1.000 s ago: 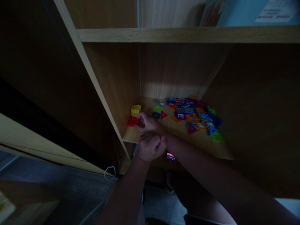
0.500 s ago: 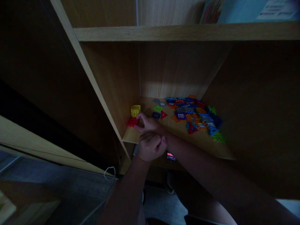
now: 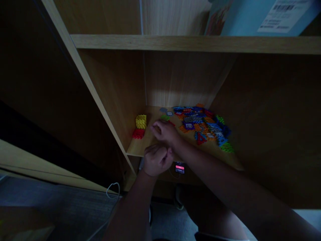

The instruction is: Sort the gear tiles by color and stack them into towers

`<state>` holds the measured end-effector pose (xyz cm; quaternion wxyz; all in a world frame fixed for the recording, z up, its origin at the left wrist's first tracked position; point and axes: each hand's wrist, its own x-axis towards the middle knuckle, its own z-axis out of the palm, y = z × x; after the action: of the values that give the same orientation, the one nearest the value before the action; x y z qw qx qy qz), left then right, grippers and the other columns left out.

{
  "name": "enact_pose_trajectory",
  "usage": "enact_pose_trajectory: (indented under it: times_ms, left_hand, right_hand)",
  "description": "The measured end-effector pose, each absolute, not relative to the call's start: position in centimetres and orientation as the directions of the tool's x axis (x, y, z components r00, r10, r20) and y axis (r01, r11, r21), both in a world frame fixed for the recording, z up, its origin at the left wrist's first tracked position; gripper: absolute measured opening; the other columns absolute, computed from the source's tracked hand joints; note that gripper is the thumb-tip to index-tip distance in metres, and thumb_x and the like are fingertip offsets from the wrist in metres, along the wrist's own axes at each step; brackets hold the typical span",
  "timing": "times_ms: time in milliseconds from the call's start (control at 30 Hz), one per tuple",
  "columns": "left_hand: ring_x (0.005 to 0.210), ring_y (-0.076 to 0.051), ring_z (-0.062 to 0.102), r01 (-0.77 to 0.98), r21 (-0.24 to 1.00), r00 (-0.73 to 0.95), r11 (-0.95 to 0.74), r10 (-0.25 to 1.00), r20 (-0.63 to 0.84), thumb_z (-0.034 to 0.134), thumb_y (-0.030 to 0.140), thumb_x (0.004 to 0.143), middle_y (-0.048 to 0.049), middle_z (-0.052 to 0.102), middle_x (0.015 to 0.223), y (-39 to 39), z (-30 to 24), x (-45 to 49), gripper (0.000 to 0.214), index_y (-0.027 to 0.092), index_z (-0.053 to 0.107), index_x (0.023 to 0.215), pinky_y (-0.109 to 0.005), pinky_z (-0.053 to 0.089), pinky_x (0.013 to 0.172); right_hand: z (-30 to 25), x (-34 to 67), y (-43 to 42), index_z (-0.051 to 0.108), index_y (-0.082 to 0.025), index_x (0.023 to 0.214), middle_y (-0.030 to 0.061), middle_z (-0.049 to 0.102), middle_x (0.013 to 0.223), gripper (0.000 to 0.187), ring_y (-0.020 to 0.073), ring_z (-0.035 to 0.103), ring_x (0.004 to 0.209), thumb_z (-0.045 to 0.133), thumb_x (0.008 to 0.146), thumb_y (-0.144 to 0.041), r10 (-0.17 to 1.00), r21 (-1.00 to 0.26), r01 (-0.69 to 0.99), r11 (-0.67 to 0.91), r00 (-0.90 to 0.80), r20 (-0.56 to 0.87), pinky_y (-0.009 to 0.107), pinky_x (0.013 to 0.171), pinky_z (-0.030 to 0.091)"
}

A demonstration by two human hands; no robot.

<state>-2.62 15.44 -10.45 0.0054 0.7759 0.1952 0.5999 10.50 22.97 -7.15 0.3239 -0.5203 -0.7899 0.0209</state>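
Observation:
My right hand (image 3: 165, 133) hovers above the shelf board with its thumb and forefinger curled toward each other and nothing visible between them. Just below it in view, my left hand (image 3: 157, 159) is closed in a fist at the shelf's front edge; whatever it may hold is hidden. To the left stands a stack of yellow interlocking plastic tiles (image 3: 141, 122), and in front of it a lower stack of red tiles (image 3: 138, 134). Behind my right hand lie a green tile (image 3: 165, 117), partly covered, and a small grey tile with a white window (image 3: 170, 113).
A heap of mixed interlocking tiles (image 3: 198, 122) spreads over the shelf's right side. Wooden side walls and an upper shelf board (image 3: 175, 43) enclose the space. A blue box (image 3: 240, 20) rests above. Below are a lit phone (image 3: 180, 167) and a white cable (image 3: 112, 190).
My right hand has drawn back rightward from the red stack, its fingers curling closer, and now covers loose tiles behind it. My left hand stays in a fist. The view has shifted slightly.

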Motion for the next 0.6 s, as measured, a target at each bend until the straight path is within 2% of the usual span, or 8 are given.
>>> enact_pose_trajectory:
  times_ms: [100,167,233,300,400,600]
  left_hand:
    - [0.049,-0.011,0.039,0.291,0.241,0.208,-0.926,0.307,0.929,0.061,0.008,0.095,0.007,0.041,0.056,15.5,-10.2,-2.6,0.04,0.024,0.035,0.068,-0.031,0.028,0.054]
    - [0.049,-0.011,0.039,0.296,0.237,0.21,-0.925,0.305,0.929,0.061,0.007,0.095,0.0071,0.04,0.056,15.5,-10.0,-2.6,0.041,0.024,0.035,0.067,-0.032,0.027,0.054]
    - [0.049,-0.011,0.038,0.307,0.245,0.21,-0.92,0.316,0.925,0.061,0.008,0.095,0.0072,0.04,0.055,15.5,-9.9,-2.5,0.042,0.024,0.035,0.067,-0.032,0.027,0.053]
    - [0.049,-0.011,0.038,0.319,0.258,0.208,-0.912,0.333,0.92,0.061,0.008,0.095,0.0072,0.039,0.055,15.5,-9.9,-2.5,0.042,0.024,0.035,0.066,-0.032,0.027,0.053]
    - [0.049,-0.011,0.038,0.326,0.276,0.207,-0.904,0.353,0.912,0.061,0.008,0.095,0.0071,0.04,0.056,15.6,-10.2,-2.6,0.042,0.024,0.036,0.066,-0.032,0.028,0.053]
    - [0.051,-0.011,0.036,0.325,0.287,0.227,-0.901,0.369,0.901,0.062,0.009,0.096,0.0072,0.037,0.057,15.8,-10.5,-2.6,0.042,0.024,0.036,0.067,-0.032,0.027,0.054]
  right_hand:
    - [-5.8,14.9,24.8,0.075,-0.013,0.112,0.0188,0.075,0.116,0.039,0.0293,0.066,0.113,0.046,0.11,-0.039,0.878,-0.159,0.962,0.224,-0.129,0.461,0.041,0.107,0.045]
    - [-5.3,17.8,26.0,0.077,-0.01,0.116,0.024,0.073,0.122,0.048,0.0359,0.063,0.121,0.044,0.11,-0.044,0.931,-0.036,0.998,0.057,-0.04,0.362,0.047,0.109,0.043]
    - [-5.2,19.9,26.7,0.076,-0.012,0.124,0.0253,0.07,0.129,0.054,0.0406,0.059,0.128,0.043,0.109,-0.051,0.959,0.043,0.998,-0.054,0.04,0.28,0.051,0.109,0.043]
    - [-5.5,21.0,26.9,0.074,-0.016,0.132,0.0242,0.068,0.137,0.057,0.0417,0.056,0.133,0.041,0.108,-0.056,0.97,0.071,0.994,-0.088,0.07,0.235,0.054,0.11,0.042]
    - [-6.0,21.2,26.7,0.074,-0.021,0.133,0.0214,0.067,0.138,0.056,0.0399,0.055,0.133,0.039,0.108,-0.057,0.972,0.054,0.995,-0.08,0.067,0.224,0.055,0.111,0.041]
    - [-6.7,20.9,26.8,0.077,-0.02,0.127,0.02,0.069,0.136,0.055,0.0399,0.055,0.134,0.036,0.11,-0.053,0.972,0.052,0.997,-0.064,0.05,0.228,0.053,0.108,0.044]
